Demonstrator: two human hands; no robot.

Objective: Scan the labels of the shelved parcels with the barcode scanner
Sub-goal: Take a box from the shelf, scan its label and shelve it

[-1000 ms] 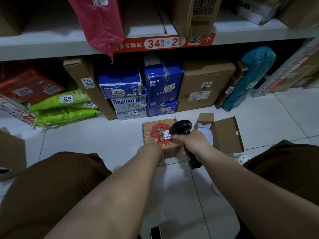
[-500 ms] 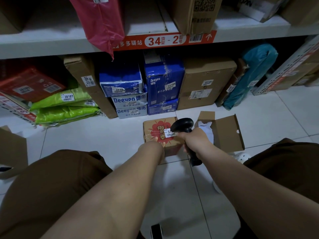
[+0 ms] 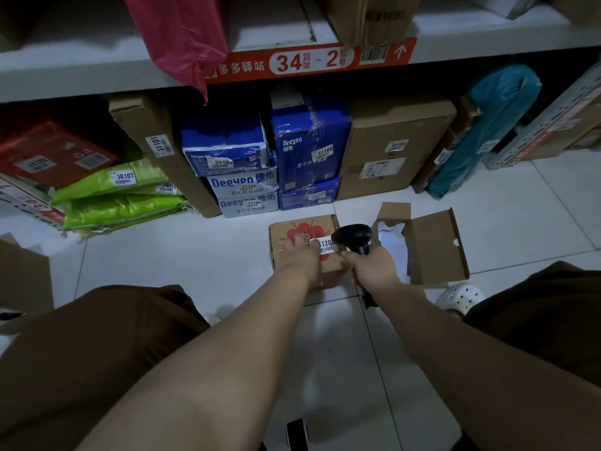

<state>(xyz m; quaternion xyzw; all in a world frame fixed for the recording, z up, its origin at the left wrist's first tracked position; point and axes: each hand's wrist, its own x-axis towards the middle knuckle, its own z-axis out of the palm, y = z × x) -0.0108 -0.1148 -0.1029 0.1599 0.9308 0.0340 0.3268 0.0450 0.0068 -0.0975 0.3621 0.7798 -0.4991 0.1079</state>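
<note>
Sitting on the white tiled floor (image 3: 195,255) just in front of the bottom shelf row: small brown parcel box (image 3: 328,266) with a red flower print, white barcode label (image 3: 325,245) showing on top. Resting flat on that top, at about 9 o'clock from the label: left hand (image 3: 300,255), fingers spread out straight, fingertips right at the label's edge. Gripping the handle of the black barcode scanner (image 3: 353,237): right hand (image 3: 374,271), fingers wrapped tight, scanner head hanging just over the label's 3 o'clock end. Lying open at 3 o'clock from the parcel: empty-looking cardboard box (image 3: 435,249) with white paper inside. Stacking up at 12 o'clock under the shelf: blue Deeyeo packs (image 3: 309,141), numbered stickers on each, plus a big brown carton (image 3: 396,148) beside them. Piling at 10 o'clock: green bags (image 3: 120,196) tagged 30107. Leaning at 2 o'clock: teal bag (image 3: 487,131). Running overhead: orange shelf strip (image 3: 309,60) reading 34-2, pink bag (image 3: 182,37) drooping over it.
</note>
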